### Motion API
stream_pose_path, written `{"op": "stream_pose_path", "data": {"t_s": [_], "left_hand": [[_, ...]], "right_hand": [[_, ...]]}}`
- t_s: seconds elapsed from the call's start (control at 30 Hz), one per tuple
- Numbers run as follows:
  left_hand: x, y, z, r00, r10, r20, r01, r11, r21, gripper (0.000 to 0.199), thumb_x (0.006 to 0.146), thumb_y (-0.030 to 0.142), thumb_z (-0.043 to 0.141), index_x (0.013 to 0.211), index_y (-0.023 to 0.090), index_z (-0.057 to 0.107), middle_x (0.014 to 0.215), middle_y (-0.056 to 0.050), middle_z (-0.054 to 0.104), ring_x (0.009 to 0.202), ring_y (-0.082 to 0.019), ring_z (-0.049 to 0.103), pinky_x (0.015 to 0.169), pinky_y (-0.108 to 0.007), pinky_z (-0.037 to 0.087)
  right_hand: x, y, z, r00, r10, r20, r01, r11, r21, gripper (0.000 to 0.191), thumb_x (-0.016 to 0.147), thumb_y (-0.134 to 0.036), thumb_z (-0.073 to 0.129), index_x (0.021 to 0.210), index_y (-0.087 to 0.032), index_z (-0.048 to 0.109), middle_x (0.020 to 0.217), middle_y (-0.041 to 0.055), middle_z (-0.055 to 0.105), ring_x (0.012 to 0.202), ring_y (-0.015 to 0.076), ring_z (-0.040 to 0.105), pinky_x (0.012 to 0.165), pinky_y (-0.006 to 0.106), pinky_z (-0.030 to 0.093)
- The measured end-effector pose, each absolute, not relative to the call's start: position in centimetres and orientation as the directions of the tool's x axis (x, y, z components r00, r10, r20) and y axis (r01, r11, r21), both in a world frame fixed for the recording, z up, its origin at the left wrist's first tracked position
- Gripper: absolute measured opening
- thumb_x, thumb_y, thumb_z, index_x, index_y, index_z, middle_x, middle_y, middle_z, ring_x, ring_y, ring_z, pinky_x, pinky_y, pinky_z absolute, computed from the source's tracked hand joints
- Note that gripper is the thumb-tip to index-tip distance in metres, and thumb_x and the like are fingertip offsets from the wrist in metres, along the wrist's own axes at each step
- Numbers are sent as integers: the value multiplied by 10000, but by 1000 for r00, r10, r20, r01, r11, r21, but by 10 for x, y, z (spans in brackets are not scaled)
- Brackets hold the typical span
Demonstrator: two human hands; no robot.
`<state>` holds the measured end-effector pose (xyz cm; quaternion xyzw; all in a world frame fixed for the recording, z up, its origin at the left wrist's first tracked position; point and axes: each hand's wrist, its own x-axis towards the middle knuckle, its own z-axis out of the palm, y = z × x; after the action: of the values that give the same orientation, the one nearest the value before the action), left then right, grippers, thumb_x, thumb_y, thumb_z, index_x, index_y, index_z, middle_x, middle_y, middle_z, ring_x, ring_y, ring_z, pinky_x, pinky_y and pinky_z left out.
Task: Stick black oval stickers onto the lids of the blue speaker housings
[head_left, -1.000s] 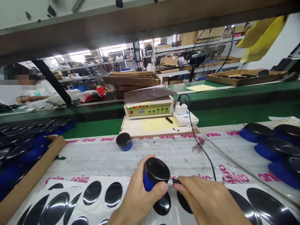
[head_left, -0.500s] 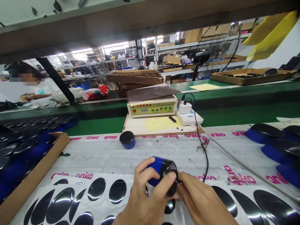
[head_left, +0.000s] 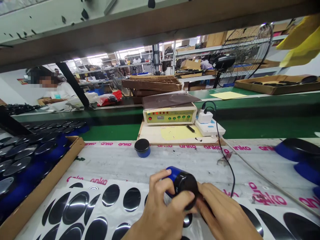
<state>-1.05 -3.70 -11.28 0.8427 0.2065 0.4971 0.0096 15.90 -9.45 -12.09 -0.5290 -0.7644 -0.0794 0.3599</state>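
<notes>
Just above the bench, my left hand [head_left: 162, 203] grips a round blue-and-black canister [head_left: 186, 185], its fingers on the blue side and its thumb across the black end. Small white marks show on the black band. My right hand [head_left: 220, 205] presses against the canister's right side with bent fingers, partly hidden behind it. Below both hands lie clear-and-white sheets of round black stickers [head_left: 132, 199]. A second blue canister with a glossy black top [head_left: 142, 148] stands upright farther back on the bench.
A cardboard tray [head_left: 50, 180] full of blue-and-black canisters is at left; more canisters [head_left: 297, 150] stand at right. Behind are a control box [head_left: 170, 115] and a white power adapter [head_left: 208, 125] with a black cable [head_left: 228, 166]. Another person [head_left: 58, 91] sits beyond the shelf post.
The view has swung slightly left, so the scene sits farther right. The canister's black end now faces me a little more; both hands keep their hold.
</notes>
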Motion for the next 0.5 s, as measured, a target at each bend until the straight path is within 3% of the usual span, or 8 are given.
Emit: {"op": "stream_pose_path", "data": {"t_s": [0.13,0.2,0.27,0.37,0.5], "left_hand": [[-13,-35,-102,624,596,505,383,-797,468,803,784,203,667,1434,211,195,1254,-135,408,1150,-253,460,967,-420,475],[-16,-30,-94,633,655,414,456,-747,484,767,807,190,618,1439,250,189,1322,-116,419,1209,-262,434,1013,-438,433],[-23,-20,-89,501,747,438,569,-665,483,679,826,171,560,1415,261,233,1341,-111,410,1236,-278,423,1028,-477,400],[-45,0,-91,294,865,406,725,-479,495,650,831,192,529,1409,236,237,1309,-133,412,1154,-317,500,944,-519,445],[-68,24,-113,245,898,365,816,-394,423,590,894,307,414,1410,84,236,1256,-219,388,1174,-401,462,906,-569,434]], "right_hand": [[160,-95,-111,-312,697,646,876,475,-89,255,999,-186,291,942,-167,539,625,-7,598,511,129,590,477,250,396],[161,-98,-102,-319,655,685,903,429,11,260,996,-173,301,962,-142,557,605,-9,597,496,122,582,489,257,381],[166,-104,-86,-244,612,753,956,281,81,219,985,-200,360,971,-139,570,620,3,612,510,131,587,515,273,371],[179,-121,-57,-45,610,791,996,87,-10,226,974,-306,397,844,-200,548,546,-20,560,434,134,527,462,285,321],[203,-146,-43,216,689,692,965,-41,-260,341,988,-340,281,663,-246,324,458,-52,402,362,124,419,383,262,295]]}}
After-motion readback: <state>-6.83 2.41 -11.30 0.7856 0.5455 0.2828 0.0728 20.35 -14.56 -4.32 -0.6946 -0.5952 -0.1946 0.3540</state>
